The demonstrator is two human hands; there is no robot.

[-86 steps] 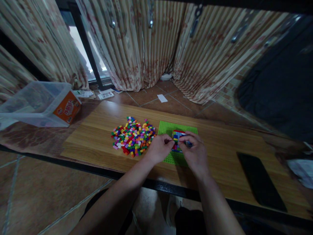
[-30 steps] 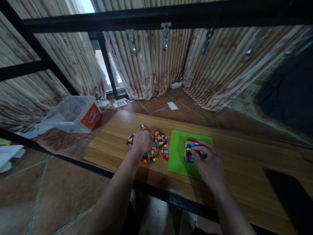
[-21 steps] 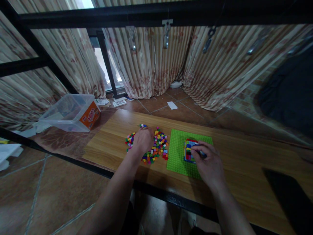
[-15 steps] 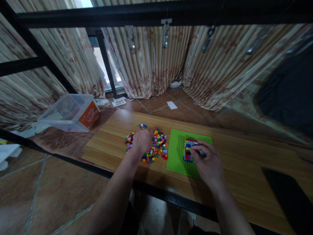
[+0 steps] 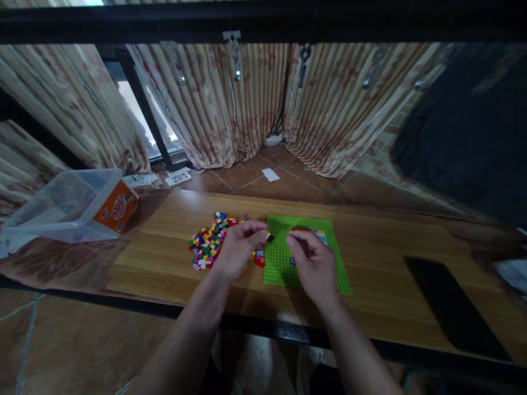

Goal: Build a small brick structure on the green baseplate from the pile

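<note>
The left hand point(image 5: 239, 249) pinches a dark brick point(image 5: 270, 238) at its fingertips, by the left edge of the green baseplate point(image 5: 275, 271). Over the brick structure point(image 5: 321, 236), I can't tell whether the right hand point(image 5: 316, 263) grips anything.

Studded plastic baseplate point(image 5: 276, 266), smooth plastic bricks point(image 5: 208, 244), wood-grain tabletop point(image 5: 382, 274) with slight sheen, matt cloth curtains point(image 5: 255, 104)

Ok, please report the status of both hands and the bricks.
Left hand pinching dark brick near green baseplate. Right hand at brick build, grip unclear. That hand partly hides the build.
</note>
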